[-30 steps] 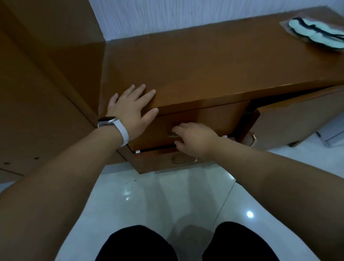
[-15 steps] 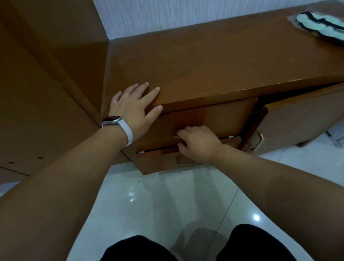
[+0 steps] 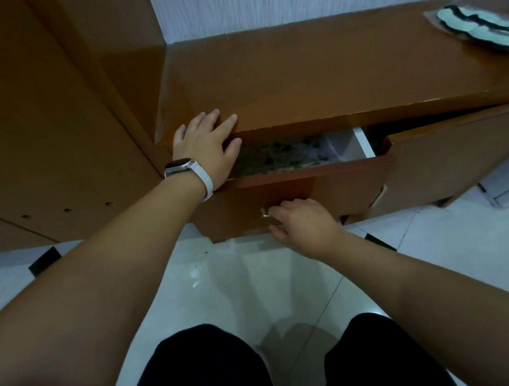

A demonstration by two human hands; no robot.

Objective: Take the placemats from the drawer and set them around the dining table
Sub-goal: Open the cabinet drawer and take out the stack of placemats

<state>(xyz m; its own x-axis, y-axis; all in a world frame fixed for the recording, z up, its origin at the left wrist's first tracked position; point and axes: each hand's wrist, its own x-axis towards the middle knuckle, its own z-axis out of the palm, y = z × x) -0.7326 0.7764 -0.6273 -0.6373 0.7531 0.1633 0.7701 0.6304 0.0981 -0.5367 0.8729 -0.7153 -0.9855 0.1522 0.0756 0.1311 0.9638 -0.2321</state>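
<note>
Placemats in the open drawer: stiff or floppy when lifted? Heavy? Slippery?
Probably floppy: the placemats look thin and lie flat in the drawer. Likely light for their size: they sit well below its rim. Slipperiness is hard to judge in this dim view. The right hand holds the handle; the left hand rests flat on the cabinet top.

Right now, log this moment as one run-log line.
drawer: part open | left hand: flat on cabinet top | right hand: grips handle | placemats: inside drawer, untouched

Dim, floor glare, wide-angle warping
</note>
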